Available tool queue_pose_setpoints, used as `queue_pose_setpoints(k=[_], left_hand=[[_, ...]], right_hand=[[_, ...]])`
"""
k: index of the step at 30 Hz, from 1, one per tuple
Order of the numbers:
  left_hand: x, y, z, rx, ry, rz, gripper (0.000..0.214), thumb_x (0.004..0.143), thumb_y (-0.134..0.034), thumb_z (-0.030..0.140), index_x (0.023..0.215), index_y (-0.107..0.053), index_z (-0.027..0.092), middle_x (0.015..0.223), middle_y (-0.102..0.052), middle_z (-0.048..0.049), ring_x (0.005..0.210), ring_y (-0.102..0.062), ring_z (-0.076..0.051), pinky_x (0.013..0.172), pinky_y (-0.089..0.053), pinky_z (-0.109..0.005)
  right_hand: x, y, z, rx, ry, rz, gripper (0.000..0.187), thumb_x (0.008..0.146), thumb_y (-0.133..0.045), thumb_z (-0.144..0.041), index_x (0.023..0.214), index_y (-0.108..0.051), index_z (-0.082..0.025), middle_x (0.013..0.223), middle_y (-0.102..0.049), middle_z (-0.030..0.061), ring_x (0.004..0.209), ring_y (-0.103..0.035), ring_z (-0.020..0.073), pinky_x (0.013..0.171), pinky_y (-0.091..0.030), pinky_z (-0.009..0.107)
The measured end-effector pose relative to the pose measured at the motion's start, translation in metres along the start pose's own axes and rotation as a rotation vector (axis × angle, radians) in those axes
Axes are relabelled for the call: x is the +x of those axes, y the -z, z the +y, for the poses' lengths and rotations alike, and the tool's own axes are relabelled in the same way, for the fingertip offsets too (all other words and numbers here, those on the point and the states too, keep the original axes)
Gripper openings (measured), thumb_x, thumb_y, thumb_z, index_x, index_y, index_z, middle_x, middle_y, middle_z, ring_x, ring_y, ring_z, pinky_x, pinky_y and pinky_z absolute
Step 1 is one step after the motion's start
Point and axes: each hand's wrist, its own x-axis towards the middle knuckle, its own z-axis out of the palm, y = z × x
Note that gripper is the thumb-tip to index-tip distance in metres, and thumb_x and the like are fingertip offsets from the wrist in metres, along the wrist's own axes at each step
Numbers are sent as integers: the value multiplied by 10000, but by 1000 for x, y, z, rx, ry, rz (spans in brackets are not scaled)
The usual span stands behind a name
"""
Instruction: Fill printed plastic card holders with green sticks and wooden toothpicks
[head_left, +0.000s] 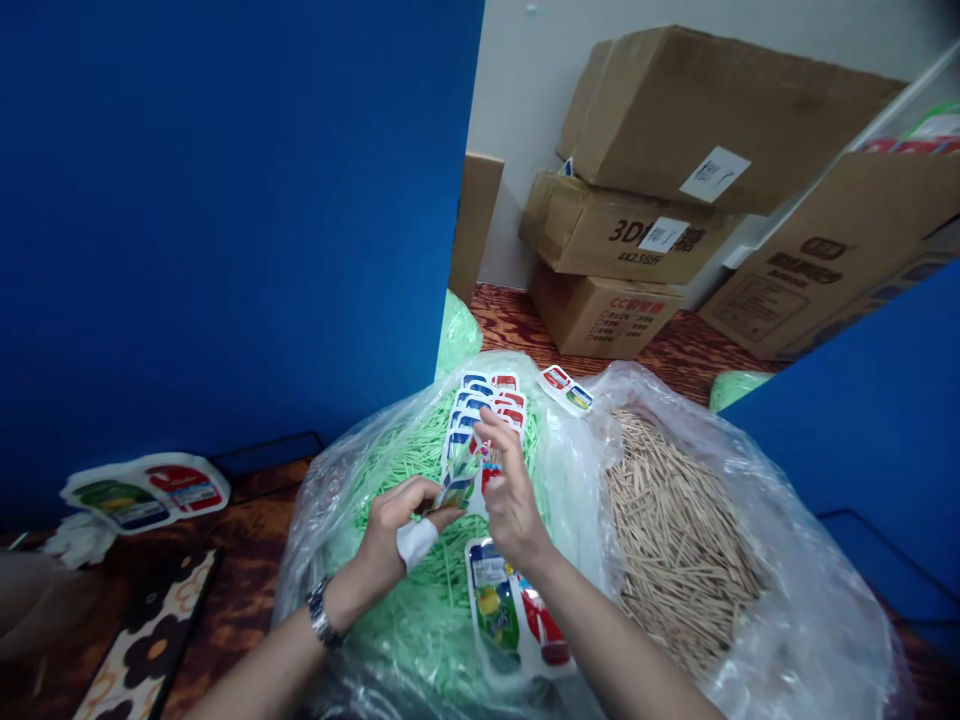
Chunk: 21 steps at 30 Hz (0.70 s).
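My left hand (401, 530), with a white wrap near the thumb, pinches a small printed card (457, 480) over a clear bag of green paper straws or strips (401, 450). My right hand (514, 500) is beside the card, fingers bent and apart; whether they touch it is hard to tell. Behind both hands, several blue-and-red printed cards (480, 388) lie overlapped in a row on the bag. Under my right wrist rests a larger-looking card (495, 610) with green and red bottle pictures.
To the right stands a clear bag of brown paper strips (675, 530). A single card (566, 390) lies between the bags. Cardboard boxes (637, 230) are stacked behind. Blue panels (225, 200) flank both sides. A printed cutout (150, 490) and flower-patterned board (150, 640) are at left.
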Motion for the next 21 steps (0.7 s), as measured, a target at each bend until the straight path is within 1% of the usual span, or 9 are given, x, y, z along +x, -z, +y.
queue_pose_setpoints(k=[3,6,8,10,13,15,18,20,21], left_hand=[[2,5,-1,-36,-18,-16,67,792,-654,196,769,-595,176,706,-582,2,619,-512,-129,568,-400,-243],[3,6,-1,-50,15,-26,40,798,-643,213,787,-629,177,729,-615,-12,651,-545,-145,601,-430,-258],[3,3,-3,-62,82,5,70,815,-615,237,816,-646,173,745,-630,-21,666,-559,-154,615,-446,-267],[1,-1,-8,-103,182,94,116,828,-591,269,795,-634,167,723,-621,-18,637,-555,-147,587,-447,-261],[0,-6,-14,-213,278,232,196,796,-626,288,662,-557,163,780,-613,-35,666,-566,-143,579,-455,-249],[2,-8,-15,-281,285,252,270,749,-675,283,584,-499,161,870,-610,-62,747,-585,-162,611,-473,-254],[6,-12,-12,-393,281,190,207,674,-734,258,775,-582,161,1029,-603,-93,893,-598,-203,710,-505,-296],[9,-16,-10,-423,287,125,356,669,-736,242,984,-586,170,1095,-599,-103,944,-594,-211,776,-504,-330],[10,-17,-9,-407,299,93,356,688,-723,247,1007,-586,167,1059,-616,-98,912,-601,-203,771,-505,-333]], right_hand=[[11,14,18,128,-156,-32,511,907,-356,-542,1330,-373,-257,1397,-404,87,1305,-357,229,1054,-308,437],[15,16,30,311,-342,-158,376,897,-450,-467,1190,-490,-235,1138,-597,67,1068,-557,192,871,-454,348],[13,13,32,382,-361,-119,264,872,-510,-441,988,-547,-207,874,-628,18,807,-599,154,727,-475,289],[8,11,31,384,-339,-19,209,851,-558,-406,866,-523,-200,738,-578,-23,664,-556,123,653,-453,258],[1,13,30,349,-327,23,175,846,-577,-359,858,-507,-200,729,-560,-29,664,-541,118,649,-434,251],[-3,17,31,319,-327,34,160,850,-572,-347,869,-514,-199,750,-566,-22,685,-542,121,662,-428,254],[-10,22,33,275,-334,32,161,854,-560,-354,885,-524,-200,754,-559,-20,675,-526,120,638,-417,247],[-14,24,34,255,-343,20,171,855,-555,-365,888,-524,-200,746,-553,-21,663,-519,122,616,-411,243],[-16,24,34,249,-345,25,173,856,-552,-368,884,-521,-199,742,-551,-21,662,-517,123,611,-409,242]])
